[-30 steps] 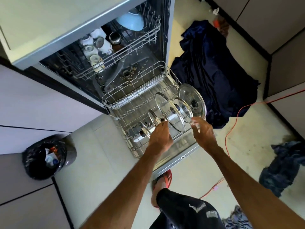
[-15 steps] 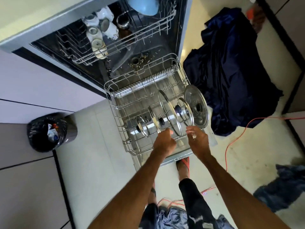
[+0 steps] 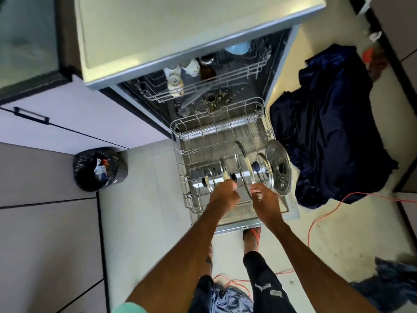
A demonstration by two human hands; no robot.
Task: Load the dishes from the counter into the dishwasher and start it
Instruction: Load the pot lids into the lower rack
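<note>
The dishwasher's lower rack (image 3: 180, 152) is pulled out over the open door (image 3: 292, 213). Several pot lids stand on edge in it: a small one (image 3: 208, 180), a glass lid (image 3: 224, 167), a large glass lid (image 3: 242, 158) and a steel lid (image 3: 278, 168) at the right end. My left hand (image 3: 223, 196) grips the near rim of the glass lid. My right hand (image 3: 265, 199) pinches the lower rim of the large glass lid. White cups (image 3: 173, 81) and a blue bowl (image 3: 238, 48) sit in the upper rack (image 3: 255, 71).
A black-lined bin (image 3: 97, 170) stands on the floor to the left. A dark blue cloth (image 3: 334, 132) lies heaped right of the door, and an orange cable (image 3: 320, 218) runs across the floor. My foot in a red sandal (image 3: 251, 238) is at the door's front edge. The countertop (image 3: 180, 26) overhangs the machine.
The view has pulled back and tilted down. Both hands stay at the lids' near rims, and the lids stand a little more upright in the rack.
</note>
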